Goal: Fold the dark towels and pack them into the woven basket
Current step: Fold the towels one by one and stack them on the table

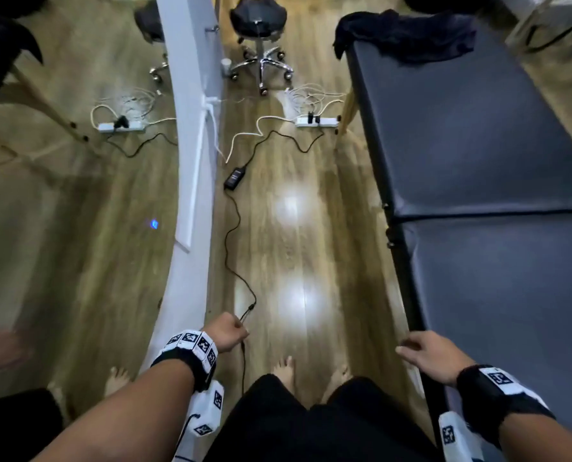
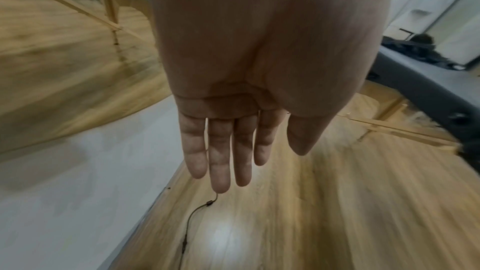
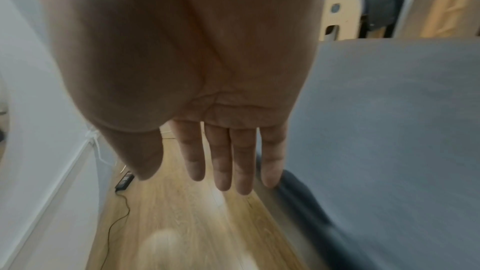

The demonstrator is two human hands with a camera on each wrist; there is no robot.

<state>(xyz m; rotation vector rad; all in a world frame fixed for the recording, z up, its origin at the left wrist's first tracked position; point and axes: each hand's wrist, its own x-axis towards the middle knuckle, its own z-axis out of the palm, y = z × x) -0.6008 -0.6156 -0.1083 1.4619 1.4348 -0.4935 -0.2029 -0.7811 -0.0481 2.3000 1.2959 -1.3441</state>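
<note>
Head view: crumpled dark cloth towels (image 1: pixel 407 35) heaped on the far end of a long dark padded surface (image 1: pixel 497 155), well apart from both hands. Left hand (image 1: pixel 226 331) over wooden plank floor (image 1: pixel 298 248), holding nothing. Right hand (image 1: pixel 427 355) at the near edge of the surface, empty. No woven basket visible.

Left wrist view: left hand's fingers (image 2: pixel 219 151) straight, close together, nothing held; thin black cable (image 2: pixel 192 215) on the floor below.

Right wrist view: right hand's fingers (image 3: pixel 221 157) straight, slightly apart, little finger just beside the surface edge.

Step judged: approach, before any folding. Next move calls for walking to the far end and taking one towel.
</note>
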